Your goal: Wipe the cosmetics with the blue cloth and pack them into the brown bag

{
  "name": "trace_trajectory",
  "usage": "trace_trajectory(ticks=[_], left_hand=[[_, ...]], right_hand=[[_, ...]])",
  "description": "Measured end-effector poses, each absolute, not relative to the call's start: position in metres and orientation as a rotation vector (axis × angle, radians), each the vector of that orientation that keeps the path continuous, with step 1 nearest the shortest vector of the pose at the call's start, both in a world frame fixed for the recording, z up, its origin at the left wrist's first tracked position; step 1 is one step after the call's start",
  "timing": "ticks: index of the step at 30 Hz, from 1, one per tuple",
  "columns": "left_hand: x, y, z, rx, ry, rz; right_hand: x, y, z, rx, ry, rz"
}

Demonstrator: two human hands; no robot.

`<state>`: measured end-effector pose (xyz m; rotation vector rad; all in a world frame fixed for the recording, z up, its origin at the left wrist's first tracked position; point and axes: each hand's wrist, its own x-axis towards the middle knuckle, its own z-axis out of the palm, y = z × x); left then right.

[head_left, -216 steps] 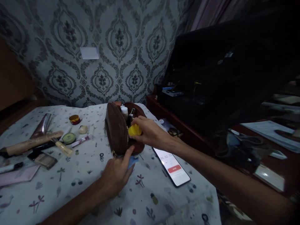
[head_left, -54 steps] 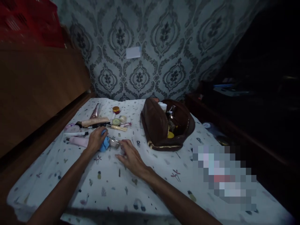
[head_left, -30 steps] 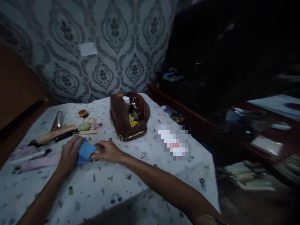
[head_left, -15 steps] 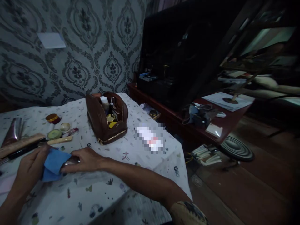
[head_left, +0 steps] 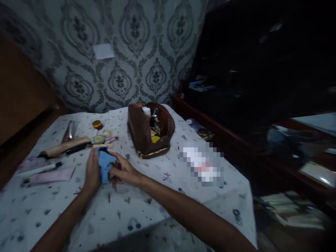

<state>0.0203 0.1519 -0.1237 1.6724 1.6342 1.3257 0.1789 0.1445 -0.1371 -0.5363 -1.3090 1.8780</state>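
Note:
My left hand [head_left: 92, 171] is closed around a blue cloth [head_left: 105, 164] above the near part of the table. From the other side my right hand [head_left: 128, 172] presses a small dark, shiny item [head_left: 114, 172] into the cloth; most of it is covered and blurred, so its kind does not show. Just beyond my hands lie a green-lidded jar [head_left: 98, 139], a pale round jar [head_left: 106, 133] and a gold-banded jar [head_left: 97, 124]. A pink tube [head_left: 54, 175] and a beige tube [head_left: 67, 145] rest to the left. An unzipped brown cosmetic bag [head_left: 139, 136] stands to the right, holding several small containers.
A patterned white cloth covers the table [head_left: 149, 190]. On its right part lies a pixelated pale object [head_left: 202, 162]. Beyond that edge runs a dark red cabinet [head_left: 223, 134] with a large black screen. A brown wooden panel [head_left: 21, 94] borders the left.
The view has swung left, so the bag and table appear farther right. Both hands still hold the cloth and the small item; the cloth is now more upright and bunched.

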Motion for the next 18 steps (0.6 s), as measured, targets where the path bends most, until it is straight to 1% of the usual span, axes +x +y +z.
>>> trace_trajectory(ticks=[5,9,14,18], left_hand=[[0.036,0.144,-0.131,1.816,1.604,1.325],[0.032,0.141,-0.134,2.083,1.602,1.228],[0.025,0.140,-0.132,2.461,1.487,1.099],[0.031,0.137,-0.129,2.726,1.369,1.130]], right_hand=[[0.174,0.147,-0.141,-0.580,-1.142,1.854],[0.172,0.146,-0.140,-0.612,-0.962,1.810],[0.175,0.148,-0.135,-0.604,-0.857,1.796],[0.178,0.154,-0.135,-0.686,-0.748,1.758]])
